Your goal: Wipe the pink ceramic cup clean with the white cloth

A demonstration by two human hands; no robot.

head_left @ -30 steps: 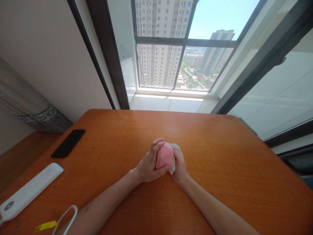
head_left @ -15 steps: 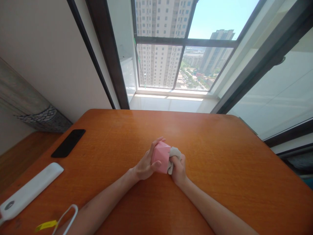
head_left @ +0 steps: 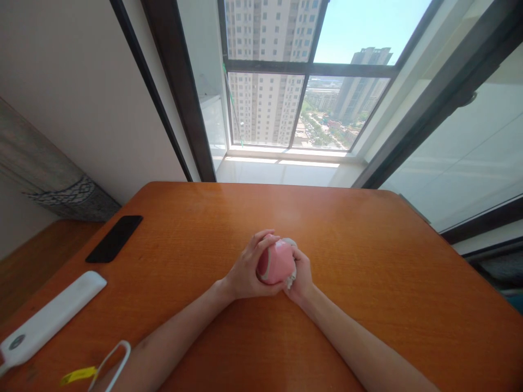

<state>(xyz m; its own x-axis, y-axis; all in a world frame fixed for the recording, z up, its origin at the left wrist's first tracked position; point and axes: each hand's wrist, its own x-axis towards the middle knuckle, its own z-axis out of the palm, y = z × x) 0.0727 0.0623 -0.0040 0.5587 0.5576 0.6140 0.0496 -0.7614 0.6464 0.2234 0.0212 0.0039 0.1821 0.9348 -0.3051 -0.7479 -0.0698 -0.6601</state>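
Observation:
A small pink, faceted object (head_left: 281, 262), shaped like a cup or pot, is held above the middle of the table. A paler curved band, perhaps its rim, shows on its left side. My left hand (head_left: 245, 272) is closed around it from the left, fingers over the top and thumb below. From the right, my right hand (head_left: 302, 276) presses a crumpled grey-white cloth (head_left: 291, 280) against it. Most of the cloth is hidden behind the pink object and my fingers.
On the left of the brown wooden table (head_left: 359, 234) lie a black phone (head_left: 114, 238) and a long white object with a round dark mark (head_left: 55, 316). A white cord (head_left: 122, 356) with a yellow tag (head_left: 79, 375) is near my left forearm. A window stands beyond the far edge.
The pink object has turned in my left hand, bringing the pale curved band into view. My right hand and the cloth have shifted slightly around its right side; less cloth shows.

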